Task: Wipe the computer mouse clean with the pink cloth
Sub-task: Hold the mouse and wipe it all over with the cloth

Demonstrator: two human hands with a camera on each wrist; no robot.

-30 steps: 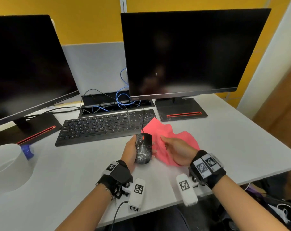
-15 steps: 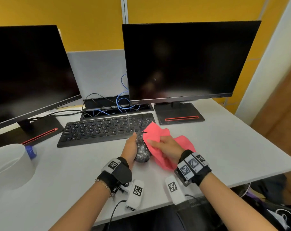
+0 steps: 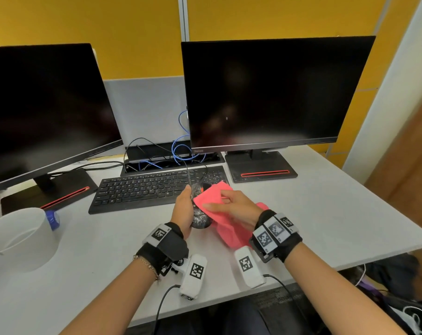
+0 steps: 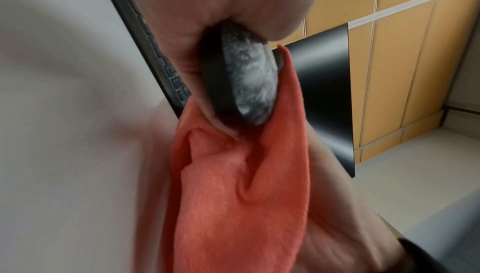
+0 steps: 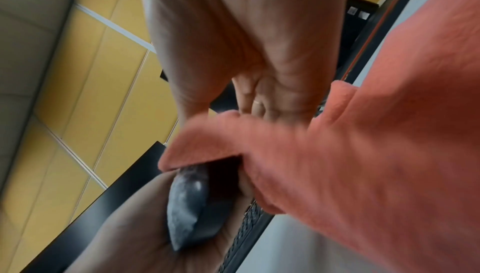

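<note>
A black computer mouse [image 3: 200, 220], mottled with whitish smears, is held off the desk in my left hand [image 3: 183, 207], whose fingers curl round its sides. The left wrist view shows the mouse [image 4: 246, 80] tilted on edge, with its cord running back over the keyboard. My right hand [image 3: 230, 204] grips the pink cloth [image 3: 211, 196] and presses it over the front and right side of the mouse. The rest of the cloth hangs below the right palm. In the right wrist view, the cloth [image 5: 363, 154] folds over the mouse [image 5: 187, 201].
A black keyboard [image 3: 154, 187] lies just behind the hands. Two dark monitors [image 3: 272, 93] [image 3: 43, 110] stand at the back on black bases, with cables [image 3: 176, 153] between them. A white container [image 3: 19, 238] sits at the left. The desk's edge [image 3: 386, 247] runs along the right.
My right hand has picked the pink cloth up from the desk and brought it left onto the mouse. My left hand has raised and tilted the mouse.
</note>
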